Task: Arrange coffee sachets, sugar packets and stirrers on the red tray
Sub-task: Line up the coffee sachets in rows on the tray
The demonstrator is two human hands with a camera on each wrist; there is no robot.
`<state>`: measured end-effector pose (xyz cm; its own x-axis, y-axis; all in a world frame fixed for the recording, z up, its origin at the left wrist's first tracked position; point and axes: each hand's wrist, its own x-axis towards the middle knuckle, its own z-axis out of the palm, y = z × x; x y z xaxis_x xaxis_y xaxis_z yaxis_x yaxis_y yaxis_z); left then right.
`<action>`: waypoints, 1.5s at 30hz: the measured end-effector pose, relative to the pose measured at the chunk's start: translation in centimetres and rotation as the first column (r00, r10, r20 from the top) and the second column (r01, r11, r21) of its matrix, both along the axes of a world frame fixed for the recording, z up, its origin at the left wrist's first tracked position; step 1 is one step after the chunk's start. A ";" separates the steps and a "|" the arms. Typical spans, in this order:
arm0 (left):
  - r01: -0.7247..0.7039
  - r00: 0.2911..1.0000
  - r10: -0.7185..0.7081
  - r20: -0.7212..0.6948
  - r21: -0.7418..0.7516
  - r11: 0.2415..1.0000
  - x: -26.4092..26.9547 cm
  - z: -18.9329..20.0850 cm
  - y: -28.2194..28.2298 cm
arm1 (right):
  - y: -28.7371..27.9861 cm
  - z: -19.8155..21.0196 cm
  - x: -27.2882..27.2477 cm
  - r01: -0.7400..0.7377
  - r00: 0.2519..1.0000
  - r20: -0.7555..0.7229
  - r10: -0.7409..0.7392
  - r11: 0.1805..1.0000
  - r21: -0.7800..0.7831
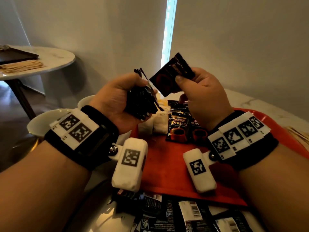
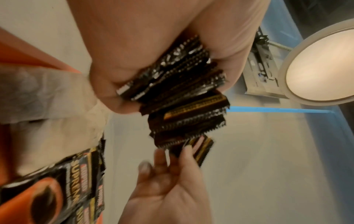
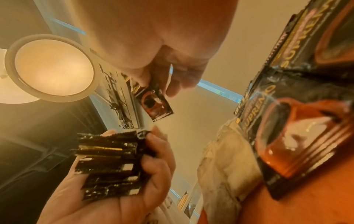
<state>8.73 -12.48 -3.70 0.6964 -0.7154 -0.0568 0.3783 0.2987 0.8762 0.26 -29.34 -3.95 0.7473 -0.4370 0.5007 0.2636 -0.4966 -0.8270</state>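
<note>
- Head view: the left hand is gripping a thick stack of sachets, fingers curled round it, raised above the far edge of the red tray. The fingertips are hiding behind the stack here.
- The right hand is pinching a single sachet between thumb and fingers, holding it tilted, just beside the top of the stack; touching or apart cannot be told.
- On the tray, two SUPREMO sachets are lying face up; the right wrist is covering part of the second one. White sugar packets are sitting just left of them, partly hidden under the left hand.
- Loose dark sachets are lying on the table at the tray's near edge, cut off by the frame; their print is too blurred to read.
- Stirrers: pale sticks at the far right edge are too cut off to identify.
- Left wrist view: the stack's serrated edges are fanning out from the palm; motion blur is softening the right hand's fingers.
- Right wrist view: a ceiling lamp is glaring, washing out detail.
</note>
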 end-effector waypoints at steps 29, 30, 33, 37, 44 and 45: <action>0.190 0.982 -0.187 -0.036 0.197 0.962 1.1 -0.6 0.3 | 1.2 -1.5 1.6 -0.037 0.782 -0.599 0.172 0.972 0.230; 0.183 0.983 -0.180 -0.032 0.200 0.963 1.1 -0.6 0.4 | 1.2 -1.5 1.6 -0.035 0.782 -0.601 0.167 0.974 0.225; 0.127 0.992 -0.128 -0.008 0.206 0.970 0.6 -0.2 0.4 | 1.4 -1.3 1.4 -0.033 0.792 -0.592 0.148 0.979 0.202; 0.048 0.998 -0.057 0.027 0.251 0.967 0.1 0.0 0.4 | 1.3 -0.4 0.9 -0.011 0.815 -0.568 0.112 0.984 0.179; 0.070 0.996 -0.080 0.030 0.241 0.968 0.0 0.0 0.4 | 1.0 0.2 0.5 -0.118 0.673 -0.670 0.314 0.939 0.322; 0.065 0.997 -0.075 0.034 0.248 0.967 0.0 0.0 0.4 | 1.0 0.3 0.4 -0.151 0.622 -0.684 0.380 0.916 0.371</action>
<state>8.76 -12.10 -3.70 0.6508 -0.7300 -0.2084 0.3508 0.0458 0.9353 0.66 -28.32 -3.69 0.9157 -0.1803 -0.3590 -0.3957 -0.2500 -0.8837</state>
